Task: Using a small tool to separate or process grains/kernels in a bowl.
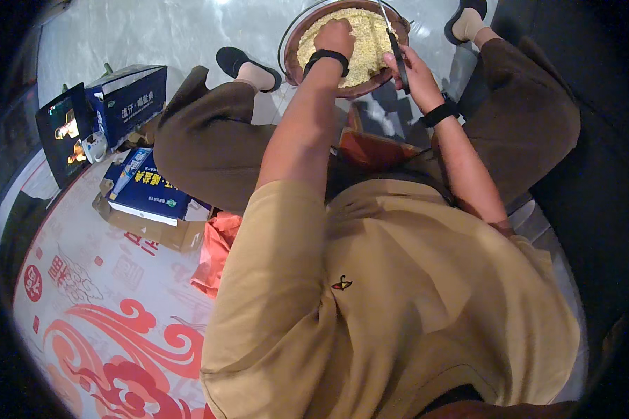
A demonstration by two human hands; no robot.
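A round reddish-brown basin (292,55) with a thin wire handle stands on the floor between my feet, filled with a pale yellow, crumbly or grainy material (367,52). My left hand (335,39) is over that material with its fingers curled down; the fingertips are hidden, so I cannot tell whether they hold anything. At the basin's right rim, my right hand (416,76) grips the black handle of a slim metal tool (397,57), which looks like a knife. Its shaft points away from me and leaves the top of the view. Both wrists wear black bands.
Blue printed cartons (131,107) and an opened brown cardboard box (152,229) are at my left, beside a lit screen (65,133) and a patterned cup (94,146). Red crumpled paper or cloth (217,251) lies on a red-patterned white surface (115,283). A reddish-brown box-like object (375,149) sits between my legs.
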